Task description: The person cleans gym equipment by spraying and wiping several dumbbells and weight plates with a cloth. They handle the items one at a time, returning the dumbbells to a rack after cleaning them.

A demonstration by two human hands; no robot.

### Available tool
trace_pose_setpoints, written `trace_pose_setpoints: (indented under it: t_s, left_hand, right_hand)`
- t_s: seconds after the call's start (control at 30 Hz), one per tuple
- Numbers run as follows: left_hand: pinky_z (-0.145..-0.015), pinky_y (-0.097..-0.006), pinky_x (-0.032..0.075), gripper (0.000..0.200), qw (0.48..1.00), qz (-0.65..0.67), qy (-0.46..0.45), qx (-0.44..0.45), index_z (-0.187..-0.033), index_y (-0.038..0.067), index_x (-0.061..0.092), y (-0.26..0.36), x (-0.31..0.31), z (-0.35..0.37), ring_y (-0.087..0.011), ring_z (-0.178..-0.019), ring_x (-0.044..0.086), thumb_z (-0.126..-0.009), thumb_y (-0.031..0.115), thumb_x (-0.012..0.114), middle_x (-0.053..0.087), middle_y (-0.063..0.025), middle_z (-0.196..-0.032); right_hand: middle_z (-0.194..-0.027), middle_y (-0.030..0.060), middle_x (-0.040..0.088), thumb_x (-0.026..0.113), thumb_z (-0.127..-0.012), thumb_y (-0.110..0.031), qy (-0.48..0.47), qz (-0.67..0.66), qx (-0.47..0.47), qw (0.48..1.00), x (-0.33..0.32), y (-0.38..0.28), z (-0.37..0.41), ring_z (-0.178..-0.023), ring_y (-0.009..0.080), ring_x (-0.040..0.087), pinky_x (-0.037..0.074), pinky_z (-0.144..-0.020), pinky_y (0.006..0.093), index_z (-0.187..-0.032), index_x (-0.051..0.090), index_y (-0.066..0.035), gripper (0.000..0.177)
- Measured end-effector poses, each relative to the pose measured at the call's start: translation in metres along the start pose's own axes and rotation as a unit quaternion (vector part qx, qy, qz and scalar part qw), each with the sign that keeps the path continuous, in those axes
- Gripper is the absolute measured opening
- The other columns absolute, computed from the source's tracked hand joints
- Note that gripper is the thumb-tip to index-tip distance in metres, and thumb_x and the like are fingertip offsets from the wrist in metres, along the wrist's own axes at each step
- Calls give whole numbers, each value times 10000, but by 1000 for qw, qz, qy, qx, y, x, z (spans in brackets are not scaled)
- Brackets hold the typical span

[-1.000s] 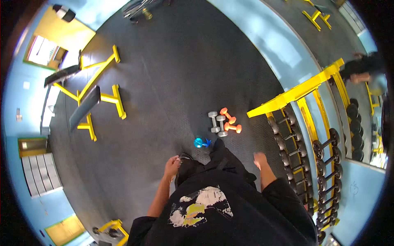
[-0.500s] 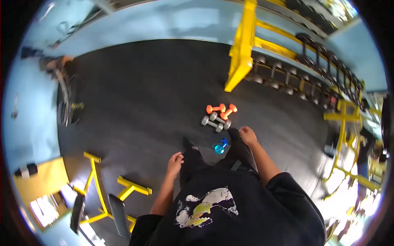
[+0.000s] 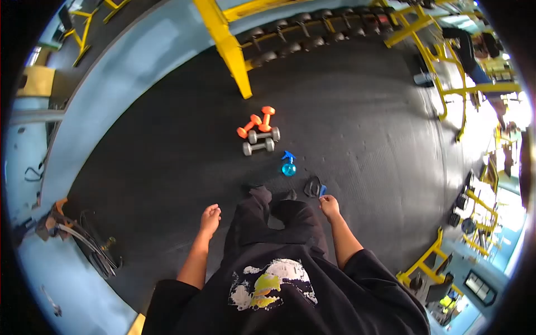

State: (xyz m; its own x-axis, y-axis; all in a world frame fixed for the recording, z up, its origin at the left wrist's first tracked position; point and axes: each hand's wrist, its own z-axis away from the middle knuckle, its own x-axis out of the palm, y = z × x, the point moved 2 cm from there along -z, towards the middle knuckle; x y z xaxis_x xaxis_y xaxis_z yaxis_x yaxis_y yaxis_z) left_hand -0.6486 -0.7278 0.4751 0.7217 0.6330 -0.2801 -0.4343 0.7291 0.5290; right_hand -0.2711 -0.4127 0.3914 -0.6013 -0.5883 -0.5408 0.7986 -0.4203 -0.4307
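My left hand (image 3: 210,219) hangs beside my left leg, its fingers loosely bent and apart, with nothing in it. My right hand (image 3: 330,206) hangs by my right leg, its fingers loosely curled and nothing showing in them. Just beyond its fingertips in this view lie a black looped strap-like thing (image 3: 312,186) and a small blue piece (image 3: 322,191). A spray bottle (image 3: 288,168) with a blue trigger head and blue liquid is on the floor ahead of my feet. Farther out are two orange dumbbells (image 3: 267,118) and two grey dumbbells (image 3: 259,147), grouped close together.
Black rubber matting (image 3: 167,139) covers the floor. A yellow rack post (image 3: 226,50) rises behind the dumbbells, with rows of dark dumbbells (image 3: 304,44) to its right. Yellow gym machines (image 3: 446,89) line the right side, and a person (image 3: 472,56) is among them. Coiled cables (image 3: 92,248) lie at the left wall.
My view has turned to the right, so the rack and dumbbells have shifted left. My legs have changed position, and the black strap-like thing has come into sight. Both hands still hang at my sides.
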Motion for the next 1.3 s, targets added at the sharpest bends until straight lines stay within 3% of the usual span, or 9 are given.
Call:
trace_pose_setpoints:
  t_s: [0.17, 0.23, 0.37, 0.5, 0.7, 0.83, 0.97, 1.1, 1.3]
  left_hand:
    - [-742, -280, 496, 356, 989, -126, -48, 57, -1257, 35, 595, 15, 37, -56, -114, -763, 598, -950, 216, 610, 660, -31, -877]
    - [-780, -303, 503, 374, 968, -221, -69, 101, -1259, 44, 597, 12, 60, -98, -144, -798, 627, -936, 229, 623, 680, -58, -889]
    - [-869, -364, 510, 406, 915, -351, -106, 171, -1278, 36, 562, 6, 121, -195, -250, -899, 683, -925, 230, 612, 706, -123, -984]
    - [-941, -391, 489, 484, 875, -433, -135, 169, -1331, 51, 514, -9, 191, -311, -310, -1081, 636, -884, 182, 648, 652, -169, -1154]
    - [-1059, -452, 412, 701, 703, -571, -112, 409, -1434, 74, 388, -37, 291, -461, -382, -1241, 499, -811, 147, 700, 499, -186, -1352]
    - [-990, -464, 458, 598, 639, -674, -37, 368, -1243, -33, 486, -66, 331, -511, -370, -1115, 582, -767, 210, 752, 582, -226, -1199]
    - [-949, -472, 430, 437, 659, -646, 67, 378, -1131, 24, 522, -89, 346, -544, -339, -1037, 630, -801, 226, 725, 669, -165, -1027]
    - [-969, -472, 444, 582, 656, -657, -48, 368, -1248, -10, 490, -85, 335, -527, -376, -1067, 631, -798, 264, 738, 674, -228, -1076]
    - [-875, -442, 521, 470, 778, -496, -204, 326, -1103, 19, 644, -67, 354, -482, -377, -1036, 650, -749, 304, 765, 691, -220, -1057]
  right_hand:
    - [-773, 16, 619, 646, -904, -185, 23, -34, 50, 998, 3, 73, -8, -654, 108, 579, 480, -605, 282, -971, 653, -23, 176]
    - [-966, 142, 709, 661, -873, -273, 10, -21, 84, 996, 7, 92, -24, -929, 261, 678, 505, -838, 359, -1052, 678, -22, 309]
    - [-833, 42, 665, 664, -891, -210, 48, -5, 45, 998, 29, 150, -95, -774, 155, 625, 500, -732, 309, -1053, 663, -25, 246]
    - [-936, 113, 705, 681, -861, -231, 29, 106, 39, 993, 49, 214, -192, -893, 246, 680, 526, -812, 367, -1111, 636, -31, 324]
    - [-1137, 186, 662, 721, -808, -294, -7, 184, -2, 983, 81, 293, -298, -1094, 330, 634, 504, -936, 420, -1202, 590, -49, 482]
    - [-1021, 234, 657, 796, -733, -352, 44, 149, -36, 987, 128, 347, -338, -1001, 401, 642, 509, -834, 474, -1211, 504, -45, 639]
    - [-1023, 229, 636, 701, -806, -233, 86, 178, -32, 980, 148, 352, -359, -966, 405, 646, 502, -786, 481, -1101, 559, -110, 349]
    - [-1020, 163, 600, 651, -808, -161, 145, 306, -98, 936, 122, 298, -328, -953, 354, 629, 487, -777, 448, -1104, 616, -150, 298]
    - [-859, 41, 526, 646, -749, -65, 344, 341, -350, 802, 57, 191, -267, -832, 221, 566, 448, -740, 373, -1200, 661, -226, 479]
